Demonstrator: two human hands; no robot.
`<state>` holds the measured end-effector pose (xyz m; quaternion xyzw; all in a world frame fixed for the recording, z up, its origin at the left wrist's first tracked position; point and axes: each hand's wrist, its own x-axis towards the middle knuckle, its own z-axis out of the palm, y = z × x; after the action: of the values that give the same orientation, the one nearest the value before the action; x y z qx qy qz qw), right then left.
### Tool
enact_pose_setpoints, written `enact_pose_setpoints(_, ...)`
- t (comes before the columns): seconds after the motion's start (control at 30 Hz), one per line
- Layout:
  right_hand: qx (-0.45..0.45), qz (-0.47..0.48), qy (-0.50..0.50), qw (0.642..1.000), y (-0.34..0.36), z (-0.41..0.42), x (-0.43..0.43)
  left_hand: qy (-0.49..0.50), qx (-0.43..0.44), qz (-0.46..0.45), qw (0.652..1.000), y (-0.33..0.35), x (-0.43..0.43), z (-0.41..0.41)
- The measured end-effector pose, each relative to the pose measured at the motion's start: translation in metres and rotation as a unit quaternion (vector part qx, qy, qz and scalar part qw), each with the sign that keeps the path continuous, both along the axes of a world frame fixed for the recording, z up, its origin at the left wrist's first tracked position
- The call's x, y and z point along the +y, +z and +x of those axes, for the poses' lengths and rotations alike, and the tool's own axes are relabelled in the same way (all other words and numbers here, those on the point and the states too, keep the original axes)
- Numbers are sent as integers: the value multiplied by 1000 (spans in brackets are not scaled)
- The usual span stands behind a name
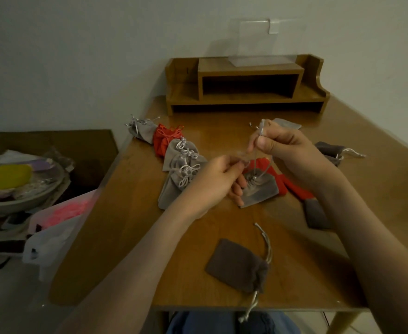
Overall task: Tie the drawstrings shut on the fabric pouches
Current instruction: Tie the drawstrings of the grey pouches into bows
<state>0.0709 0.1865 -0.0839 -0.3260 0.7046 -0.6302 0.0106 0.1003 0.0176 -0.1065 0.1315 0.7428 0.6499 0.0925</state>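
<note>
Head view caught both hands up over the table [150,237], mid-knot. Right hand [284,145] was the higher one, thumb and forefinger pinching the cord [260,162] and holding it taut above the work, other fingers curled in. Left hand [218,179] sat lower and to the left, fingertips pinched on another stretch of cord. It was blurred there, so I could not tell how the cord looped. Its lower fingers reached down and touched the grey pouch [262,191]. That pouch lay flat at the table's middle, mouth gathered, against a red pouch [292,186] on its right. Left of the hands, a row of tied pouches [181,169] overlapped, bows showing. At the near edge lay a brown pouch [236,263], one cord trailing off the table. Far back stood a wooden shelf [246,85]
</note>
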Motion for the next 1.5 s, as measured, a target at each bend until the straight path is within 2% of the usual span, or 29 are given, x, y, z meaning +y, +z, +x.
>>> enact_pose_setpoints(0.1, -25, -32, 42, 998, 1, 2, 0, 37, -9, 31, 999, 0, -2, -1)
enact_pose_setpoints(0.2, -110, -80, 123, 983, 2, -1, 3, 43, -28, 50, 997, 2, -4, 0)
enact_pose_setpoints(0.33, -162, -96, 172, 967, 0, -4, 4, 42, -91, 93, 991, 4, -2, 2)
enact_pose_setpoints(0.43, -144, -69, 135, 978, -2, 0, 0, 7, -134, 114, 984, 6, -2, 1)
enact_pose_setpoints(0.57, -34, 46, 50, 997, -8, 0, -8, -83, -158, 94, 979, 7, -2, 6)
enact_pose_setpoints(0.7, -38, 65, 37, 996, -10, -1, -9, -137, -153, 105, 973, 9, -3, 10)
enact_pose_setpoints(0.83, -36, 34, 58, 997, -5, 3, -15, -106, -65, 38, 992, 6, 1, 12)
enact_pose_setpoints(0.97, -60, 9, 64, 996, -3, 3, -18, -58, -42, 32, 997, 2, 3, 9)
enact_pose_setpoints(1.1, -90, -19, 19, 996, -4, -1, -11, -54, -57, 73, 994, 1, 2, 7)
enact_pose_setpoints(1.2, -105, 44, -2, 993, -4, -2, -1, -40, -87, 105, 990, 1, 1, 4)
enact_pose_setpoints(1.33, -52, 107, -43, 992, -5, 4, -3, -37, -132, 147, 980, 2, -3, 0)
enact_pose_setpoints(1.5, -4, 74, -93, 993, -9, -2, -3, -3, -142, 175, 974, 1, -7, -7)
